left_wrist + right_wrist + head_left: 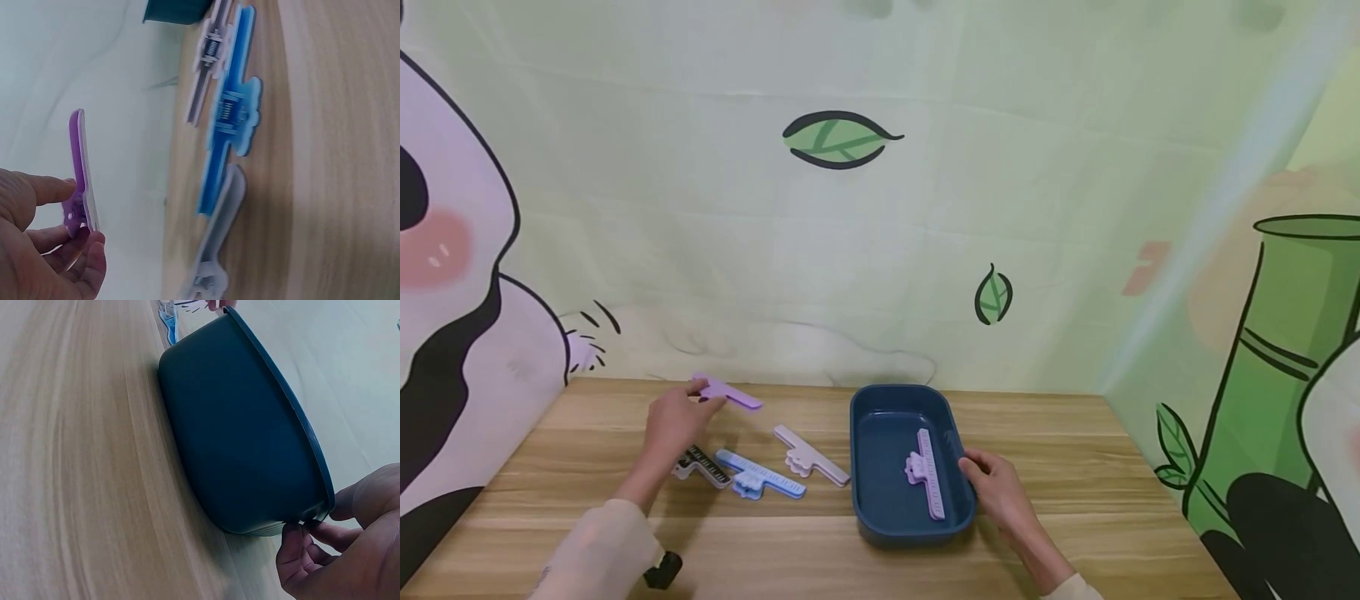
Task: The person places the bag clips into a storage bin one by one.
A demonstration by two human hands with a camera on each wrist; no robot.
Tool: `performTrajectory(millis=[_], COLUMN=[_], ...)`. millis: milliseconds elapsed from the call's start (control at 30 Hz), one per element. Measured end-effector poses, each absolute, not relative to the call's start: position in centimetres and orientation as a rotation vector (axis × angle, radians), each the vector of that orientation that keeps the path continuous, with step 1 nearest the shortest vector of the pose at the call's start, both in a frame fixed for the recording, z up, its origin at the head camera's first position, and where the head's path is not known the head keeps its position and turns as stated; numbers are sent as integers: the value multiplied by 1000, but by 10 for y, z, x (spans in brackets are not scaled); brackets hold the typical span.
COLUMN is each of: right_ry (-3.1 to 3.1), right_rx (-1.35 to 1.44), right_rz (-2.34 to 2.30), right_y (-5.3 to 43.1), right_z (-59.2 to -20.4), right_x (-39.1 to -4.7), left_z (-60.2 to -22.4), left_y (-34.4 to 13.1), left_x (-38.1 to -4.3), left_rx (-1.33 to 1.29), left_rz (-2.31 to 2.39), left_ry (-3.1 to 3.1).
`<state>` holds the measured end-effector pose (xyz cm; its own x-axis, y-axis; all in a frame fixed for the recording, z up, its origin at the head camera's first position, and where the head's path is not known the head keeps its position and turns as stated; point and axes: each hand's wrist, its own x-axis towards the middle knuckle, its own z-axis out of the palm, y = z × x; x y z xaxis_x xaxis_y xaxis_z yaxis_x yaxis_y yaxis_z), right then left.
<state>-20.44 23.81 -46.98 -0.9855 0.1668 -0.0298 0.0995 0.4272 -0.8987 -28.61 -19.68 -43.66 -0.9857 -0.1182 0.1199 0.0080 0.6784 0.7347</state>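
My left hand (676,421) pinches a purple bag clip (739,396) between thumb and fingers at the back left of the table. In the left wrist view this purple clip (76,147) is held up off the wood. My right hand (1003,493) grips the right rim of a dark blue plastic bin (876,479), thumb over the edge and fingers outside, as the right wrist view shows. A lilac clip (930,475) lies inside the bin. Between the left hand and the bin lie a pale pinkish clip (812,457), a blue clip (775,480) and a black-and-clear clip (707,467).
The wooden table (775,554) meets a printed cloth backdrop (700,208) along its back edge. A small black object (664,571) shows beside the left sleeve (598,550).
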Motion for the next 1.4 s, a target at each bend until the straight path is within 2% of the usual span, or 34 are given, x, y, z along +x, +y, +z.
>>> performTrajectory(millis=[1400], right_ry=[-2596], right_rx=[-254], right_rz=[1630], right_y=[239], right_z=[-473], right_x=[-205], left_z=[-311], left_y=[-200], left_x=[-245], left_rx=[-138], left_rz=[-1175], left_ry=[-2585])
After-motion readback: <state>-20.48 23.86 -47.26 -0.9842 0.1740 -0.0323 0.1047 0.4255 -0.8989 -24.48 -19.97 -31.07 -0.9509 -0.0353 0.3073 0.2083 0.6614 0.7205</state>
